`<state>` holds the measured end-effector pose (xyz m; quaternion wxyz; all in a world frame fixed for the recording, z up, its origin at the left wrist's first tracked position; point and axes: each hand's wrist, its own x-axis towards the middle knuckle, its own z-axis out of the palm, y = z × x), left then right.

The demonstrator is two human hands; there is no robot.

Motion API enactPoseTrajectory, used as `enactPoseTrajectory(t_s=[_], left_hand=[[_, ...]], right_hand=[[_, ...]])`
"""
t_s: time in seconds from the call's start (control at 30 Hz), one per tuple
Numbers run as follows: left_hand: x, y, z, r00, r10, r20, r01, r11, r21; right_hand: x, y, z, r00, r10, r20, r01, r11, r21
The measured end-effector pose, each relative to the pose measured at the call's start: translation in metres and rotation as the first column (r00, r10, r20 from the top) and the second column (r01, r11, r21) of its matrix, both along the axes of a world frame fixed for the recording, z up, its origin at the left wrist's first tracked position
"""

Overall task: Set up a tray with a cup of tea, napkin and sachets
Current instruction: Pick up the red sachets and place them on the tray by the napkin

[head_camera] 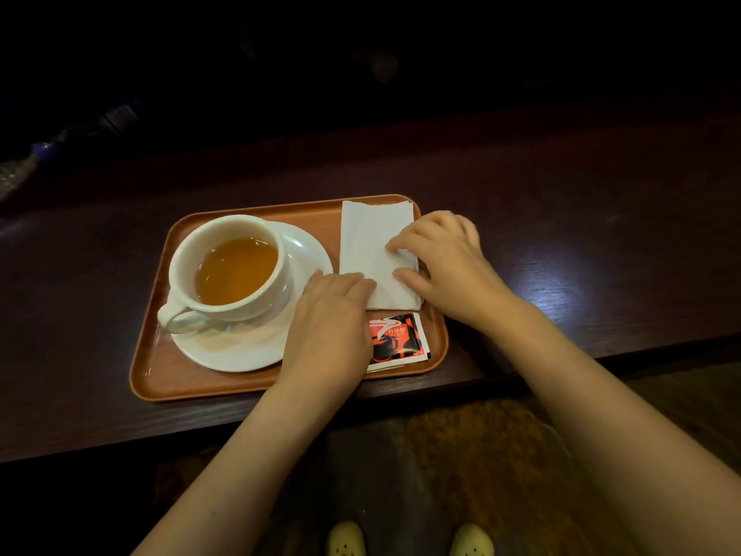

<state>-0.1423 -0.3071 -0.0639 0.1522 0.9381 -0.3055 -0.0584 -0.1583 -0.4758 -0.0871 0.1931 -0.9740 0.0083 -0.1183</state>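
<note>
An orange tray (224, 385) lies on a dark wooden counter. On its left a white cup of tea (230, 270) stands on a white saucer (240, 347), handle toward me. A white folded napkin (371, 238) lies on the tray's right half. Red and black sachets (397, 341) sit stacked below it at the tray's near right corner. My left hand (331, 327) rests palm down with its fingertips on the napkin's near left corner, covering part of the sachets. My right hand (441, 262) presses fingers on the napkin's right edge, where a corner is folded up.
The dark wooden counter (581, 242) runs left to right, with its near edge just below the tray. A patterned floor and my two yellow shoes (409, 539) show beneath. The background beyond the counter is dark.
</note>
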Motion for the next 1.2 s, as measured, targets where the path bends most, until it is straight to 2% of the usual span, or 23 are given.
enactPoseTrajectory(t_s=[0.13, 0.33, 0.43, 0.57, 0.7, 0.83, 1.03, 1.2], left_hand=[[-0.001, -0.004, -0.001, 0.998, -0.036, 0.056, 0.033, 0.998, 0.049], [-0.003, -0.005, -0.001, 0.999, -0.034, 0.037, 0.033, 0.999, 0.040], [-0.006, -0.001, 0.001, 1.000, -0.001, 0.005, 0.001, 0.999, -0.038], [-0.017, 0.021, 0.007, 0.996, 0.075, -0.057, -0.087, 0.964, -0.251], [-0.031, 0.032, 0.004, 0.979, 0.065, -0.193, -0.125, 0.939, -0.319], [-0.038, 0.029, -0.003, 0.984, 0.039, -0.174, -0.095, 0.941, -0.325], [-0.043, 0.027, -0.008, 0.991, 0.030, -0.129, -0.075, 0.928, -0.365], [-0.047, 0.029, 0.000, 0.984, 0.051, -0.173, -0.114, 0.920, -0.374]], right_hand=[[0.007, -0.004, -0.001, 0.998, 0.051, -0.044, -0.052, 0.999, -0.014], [0.007, -0.006, -0.003, 0.997, 0.046, -0.055, -0.044, 0.998, 0.037], [0.002, -0.004, 0.004, 0.997, 0.043, -0.057, -0.037, 0.995, 0.091], [-0.026, 0.000, 0.019, 0.997, 0.075, -0.007, -0.071, 0.966, 0.249], [-0.052, 0.008, 0.023, 0.975, 0.188, -0.116, -0.166, 0.970, 0.179], [-0.060, 0.014, 0.017, 0.957, 0.205, -0.206, -0.176, 0.973, 0.150], [-0.065, 0.013, 0.014, 0.953, 0.200, -0.228, -0.162, 0.971, 0.177], [-0.065, 0.014, 0.018, 0.953, 0.191, -0.233, -0.151, 0.972, 0.181]])
